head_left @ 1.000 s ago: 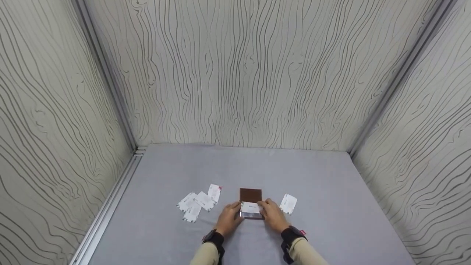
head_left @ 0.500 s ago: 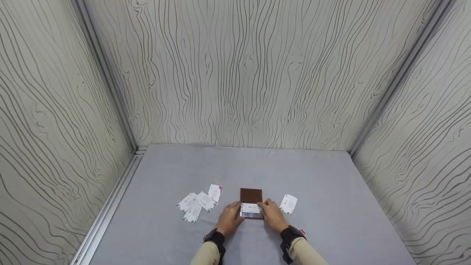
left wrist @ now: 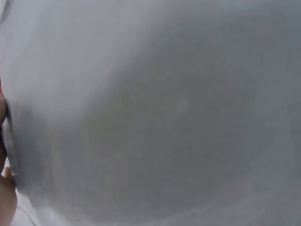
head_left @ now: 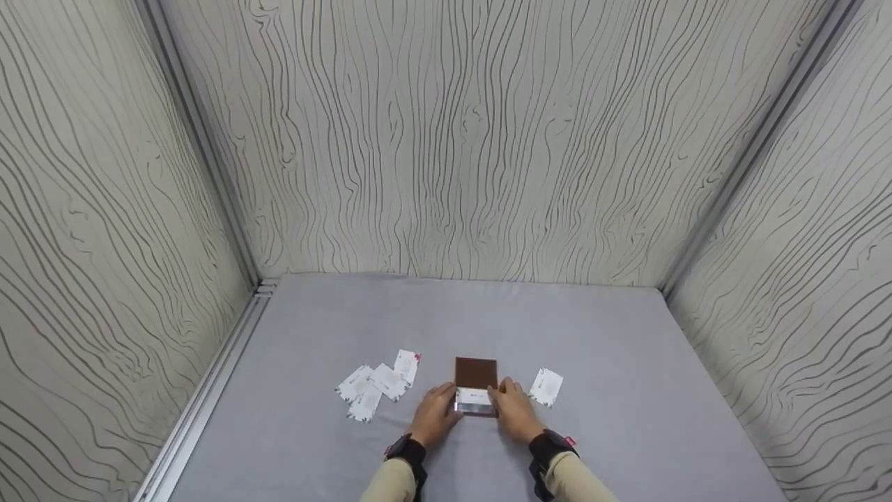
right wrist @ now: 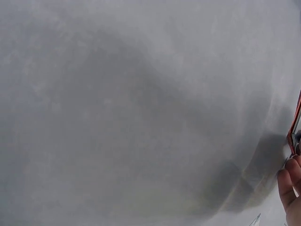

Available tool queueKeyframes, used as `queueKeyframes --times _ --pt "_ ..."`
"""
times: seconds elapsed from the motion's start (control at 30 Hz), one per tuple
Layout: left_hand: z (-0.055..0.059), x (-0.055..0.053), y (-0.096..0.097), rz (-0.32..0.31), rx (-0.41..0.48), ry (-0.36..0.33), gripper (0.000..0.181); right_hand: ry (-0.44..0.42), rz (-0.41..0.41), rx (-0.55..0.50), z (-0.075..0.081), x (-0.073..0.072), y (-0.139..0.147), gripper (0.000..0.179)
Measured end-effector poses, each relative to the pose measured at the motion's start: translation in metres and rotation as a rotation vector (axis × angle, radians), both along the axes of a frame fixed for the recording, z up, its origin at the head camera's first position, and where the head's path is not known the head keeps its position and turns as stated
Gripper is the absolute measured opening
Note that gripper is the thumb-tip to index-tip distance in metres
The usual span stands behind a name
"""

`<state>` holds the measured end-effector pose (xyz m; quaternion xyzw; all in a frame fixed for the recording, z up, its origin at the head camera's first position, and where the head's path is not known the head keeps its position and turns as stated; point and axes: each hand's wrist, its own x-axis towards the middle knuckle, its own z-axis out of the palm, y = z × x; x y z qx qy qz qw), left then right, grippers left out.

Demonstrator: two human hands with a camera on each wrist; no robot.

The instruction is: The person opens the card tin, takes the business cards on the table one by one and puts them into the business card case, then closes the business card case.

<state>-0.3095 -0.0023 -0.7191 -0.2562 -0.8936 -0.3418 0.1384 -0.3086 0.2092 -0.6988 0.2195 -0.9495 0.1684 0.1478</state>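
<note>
A brown card holder [head_left: 476, 372] lies unfolded on the grey cloth in the head view, with a see-through strip across its near half. Part of a white printed card [head_left: 473, 396] shows there, its near part behind the strip. My left hand [head_left: 435, 415] grips the holder's left edge, fingers on the far side and thumb near the bottom corner. At the right edge, my right hand [head_left: 518, 413] pinches the card near its upper right corner. Only fingers at the frame borders show in the left wrist and right wrist views.
Several white cards [head_left: 389, 381] lie overlapping to the left of the holder. One more loose card [head_left: 546, 386] lies just right of my right hand. Wood-patterned walls [head_left: 446, 139] enclose the cloth-covered table [head_left: 592, 328], with a metal rail [head_left: 202, 401] along the left side.
The white card has slid toward me, deeper into the holder's near half, so more brown shows above it. My right fingers have shifted slightly nearer with it; my left hand stays nearly still.
</note>
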Motion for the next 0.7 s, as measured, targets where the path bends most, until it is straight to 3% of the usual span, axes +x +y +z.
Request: queueKeyframes --times 0.37,0.5,0.7 --pt "0.0 -0.003 0.0 -0.008 -0.044 -0.014 0.046 0.002 0.019 -0.044 -0.005 -0.003 0.003 0.009" --pt "-0.001 -0.003 0.0 -0.007 -0.036 -0.012 0.046 -0.024 0.049 -0.114 -0.005 -0.003 0.01 0.015" --pt "-0.003 -0.003 0.0 -0.002 -0.027 0.002 0.046 0.123 0.033 -0.188 -0.003 -0.007 0.031 0.019"
